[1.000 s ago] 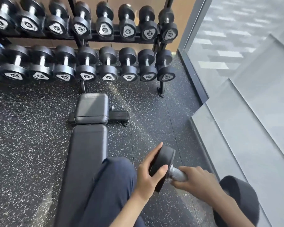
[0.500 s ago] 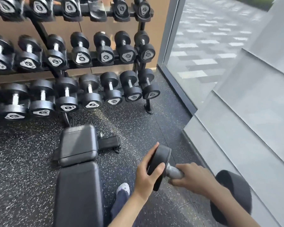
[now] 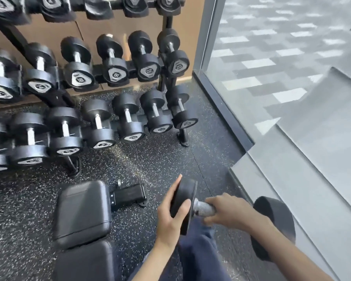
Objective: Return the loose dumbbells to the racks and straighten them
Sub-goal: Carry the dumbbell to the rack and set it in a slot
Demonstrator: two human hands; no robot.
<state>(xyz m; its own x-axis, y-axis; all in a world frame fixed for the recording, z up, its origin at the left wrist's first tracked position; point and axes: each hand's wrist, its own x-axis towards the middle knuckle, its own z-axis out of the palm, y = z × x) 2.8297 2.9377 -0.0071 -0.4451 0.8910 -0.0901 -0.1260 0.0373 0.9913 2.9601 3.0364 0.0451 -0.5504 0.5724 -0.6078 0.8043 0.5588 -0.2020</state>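
Note:
I carry a black dumbbell with a knurled steel handle, held level low in the view, above the floor. My right hand grips the handle. My left hand cups the dumbbell's left head, fingers along its outer face and thumb over its rim. The dumbbell rack stands ahead at the upper left, with three tiers of black dumbbells; the top tier is cut off by the frame edge. The rightmost lower-tier dumbbell sits beside the rack's end post.
A black padded bench lies on the speckled rubber floor to my left, its foot bracket pointing right. A glass wall with a dark frame runs along the right. My trouser leg shows below the dumbbell.
I have moved closer to the rack and the view has tilted up, so the rack looks larger. Both hands keep the same hold on the dumbbell. My leg has swung forward under it.

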